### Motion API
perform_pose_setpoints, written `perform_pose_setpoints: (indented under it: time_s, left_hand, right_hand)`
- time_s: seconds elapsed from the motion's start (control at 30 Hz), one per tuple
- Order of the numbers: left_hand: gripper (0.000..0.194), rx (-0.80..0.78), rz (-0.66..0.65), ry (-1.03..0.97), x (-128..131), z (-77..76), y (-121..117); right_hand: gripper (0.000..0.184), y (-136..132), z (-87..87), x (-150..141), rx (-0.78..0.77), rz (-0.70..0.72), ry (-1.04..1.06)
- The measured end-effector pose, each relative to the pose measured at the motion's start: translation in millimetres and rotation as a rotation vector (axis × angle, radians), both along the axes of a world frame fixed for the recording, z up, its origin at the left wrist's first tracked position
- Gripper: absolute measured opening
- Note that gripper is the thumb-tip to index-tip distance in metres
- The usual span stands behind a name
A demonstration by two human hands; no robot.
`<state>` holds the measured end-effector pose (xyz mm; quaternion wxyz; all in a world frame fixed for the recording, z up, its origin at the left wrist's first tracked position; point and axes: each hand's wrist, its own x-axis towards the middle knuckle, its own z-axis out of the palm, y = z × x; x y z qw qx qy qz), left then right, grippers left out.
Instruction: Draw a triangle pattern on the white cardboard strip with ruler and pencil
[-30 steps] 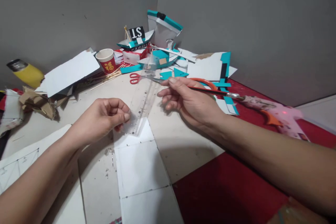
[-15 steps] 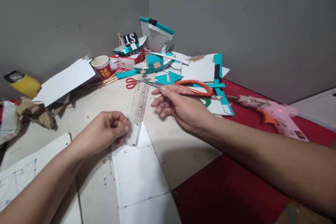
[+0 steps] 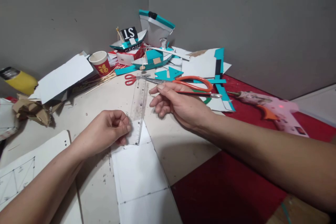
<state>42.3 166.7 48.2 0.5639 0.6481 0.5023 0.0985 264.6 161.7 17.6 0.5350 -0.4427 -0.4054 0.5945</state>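
My left hand [image 3: 112, 127] pinches the left edge of a clear plastic ruler [image 3: 138, 108], whose near end lies over the pointed top of a white card strip [image 3: 141, 168]. Dark ruled lines cross that strip. My right hand [image 3: 174, 103] is to the right of the ruler, with a slim black-and-red pen [image 3: 195, 93] held between thumb and fingers; its silvery end points right and its tip is hard to make out. Just beyond this hand lie orange-handled scissors [image 3: 210, 84]. Small red-handled scissors [image 3: 130, 79] rest near the ruler's far end.
Cardboard boats [image 3: 153, 59], a red-and-white paper cup [image 3: 100, 63] and card scraps crowd the back. A pink glue gun [image 3: 273, 106] with a red light lies on the right. At left are a drawn-on white sheet [image 3: 52, 150], crumpled cardboard [image 3: 33, 110] and a yellow object [image 3: 21, 82].
The view has shifted slightly. The ruler's near end has edged a little to the right along with my left hand. My right hand keeps nearly the same place and the same hold.
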Motion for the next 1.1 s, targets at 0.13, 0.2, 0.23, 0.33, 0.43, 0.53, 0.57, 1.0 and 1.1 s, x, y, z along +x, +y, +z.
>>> perform_pose_setpoints:
  time_s: [0.13,0.2,0.23,0.33,0.43,0.53,0.57,1.0,1.1]
  left_hand:
    - [0.019,0.02,0.0,0.021,-0.3,-0.8,-0.4]
    - [0.019,0.035,0.0,0.035,-0.8,-0.6,-0.6]
    - [0.019,0.04,-0.001,0.043,-0.9,-0.3,-0.7]
    - [0.019,0.043,-0.01,0.065,-0.5,0.0,-0.9]
    - [0.02,0.038,-0.013,0.07,0.7,-0.3,-1.3]
    - [0.021,0.043,-0.011,0.072,2.1,-0.7,-2.0]
    - [0.02,0.048,-0.013,0.076,2.5,-0.9,-2.2]
    - [0.015,0.317,-0.007,0.262,3.0,-2.4,-4.8]
    - [0.015,0.575,-0.029,0.383,6.8,2.0,-10.2]
  right_hand:
    - [0.021,0.4,-1.7,0.4,0.009,0.011,-0.012]
    - [0.021,0.6,-2.2,0.6,0.01,0.011,-0.014]
    - [0.021,0.7,-2.4,0.8,0.012,0.012,-0.015]
    - [0.02,0.8,-2.8,1.0,0.021,0.016,-0.016]
    - [0.02,0.6,-3.2,0.7,0.023,0.015,-0.022]
    - [0.021,0.1,-3.4,0.2,0.022,0.017,-0.029]
    - [0.021,0.0,-3.4,0.1,0.024,0.019,-0.034]
    - [0.019,-0.2,-1.9,-1.1,0.027,0.019,-0.06]
    - [0.018,-0.3,-2.1,-1.2,0.032,0.022,-0.065]
